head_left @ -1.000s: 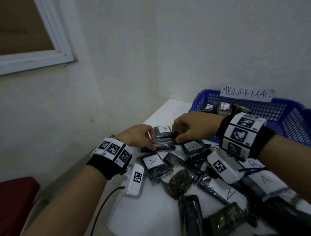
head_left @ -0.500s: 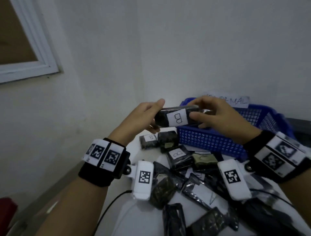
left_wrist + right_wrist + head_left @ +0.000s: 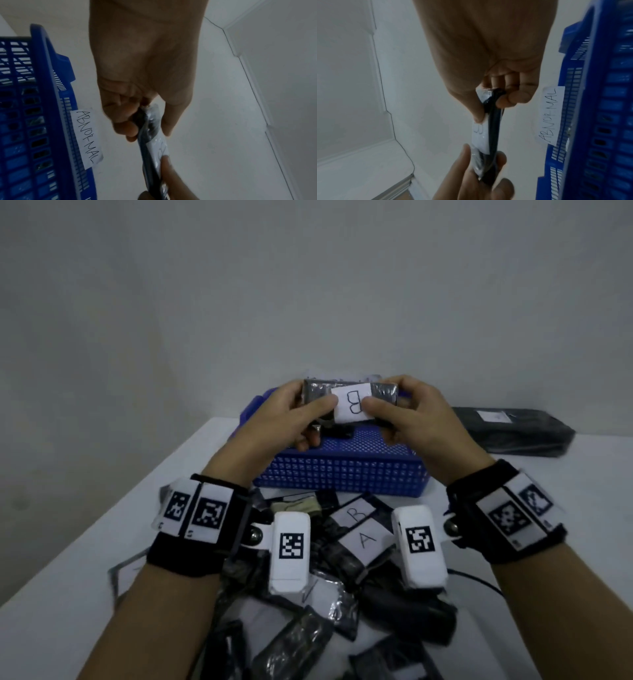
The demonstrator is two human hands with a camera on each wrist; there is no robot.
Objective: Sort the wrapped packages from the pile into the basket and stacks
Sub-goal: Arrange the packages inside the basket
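1. Both hands hold one wrapped package point(image 3: 351, 405), labelled B, above the blue basket point(image 3: 342, 474).
2. Left hand point(image 3: 291, 416) pinches its left end; right hand point(image 3: 421, 419) pinches its right end.
3. The pile point(image 3: 342, 594) of packages lies near, in front of the basket.

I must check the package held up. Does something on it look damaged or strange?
No damage shows. Both hands, left and right, pinch the package above the basket. Its B label lies sideways but is whole, and the wrap looks closed. The back is hidden.
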